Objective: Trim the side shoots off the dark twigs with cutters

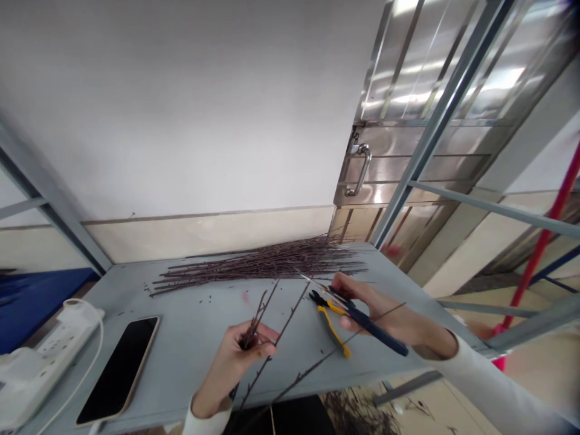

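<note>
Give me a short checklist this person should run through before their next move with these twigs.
1. Left hand firmly around the twig: ok.
2. Right hand gripping the blue-handled cutters: ok.
3. Cutter blades sharp: cannot tell.
4. Yellow-handled pliers lying within reach on the table: ok.
5. Pile of twigs lying on the table: ok.
6. Phone away from both hands: ok.

The pliers [330, 309] have yellow and navy grips (twigs [272, 263] dark brown).
</note>
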`<action>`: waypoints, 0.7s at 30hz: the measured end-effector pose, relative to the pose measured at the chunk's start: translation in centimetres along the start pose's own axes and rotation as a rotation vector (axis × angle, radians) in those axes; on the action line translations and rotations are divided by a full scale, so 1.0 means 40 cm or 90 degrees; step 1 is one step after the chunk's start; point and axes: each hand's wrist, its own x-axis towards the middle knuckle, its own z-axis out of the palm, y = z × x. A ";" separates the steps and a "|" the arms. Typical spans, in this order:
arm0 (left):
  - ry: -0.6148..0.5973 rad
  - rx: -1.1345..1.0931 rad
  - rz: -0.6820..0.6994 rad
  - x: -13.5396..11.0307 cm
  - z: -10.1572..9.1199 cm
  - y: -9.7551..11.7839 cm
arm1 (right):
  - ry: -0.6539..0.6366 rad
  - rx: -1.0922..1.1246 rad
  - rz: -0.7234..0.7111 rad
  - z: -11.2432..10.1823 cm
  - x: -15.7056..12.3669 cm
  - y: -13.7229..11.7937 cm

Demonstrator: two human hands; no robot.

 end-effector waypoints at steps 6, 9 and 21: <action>0.019 0.022 0.006 -0.008 0.003 0.006 | -0.002 -0.030 -0.019 -0.016 0.006 -0.004; 0.026 0.020 0.020 -0.008 0.005 0.003 | -0.054 -0.062 0.002 -0.028 0.012 -0.008; 0.040 0.011 0.029 -0.017 0.007 -0.001 | -0.101 -0.092 0.013 -0.047 0.035 -0.010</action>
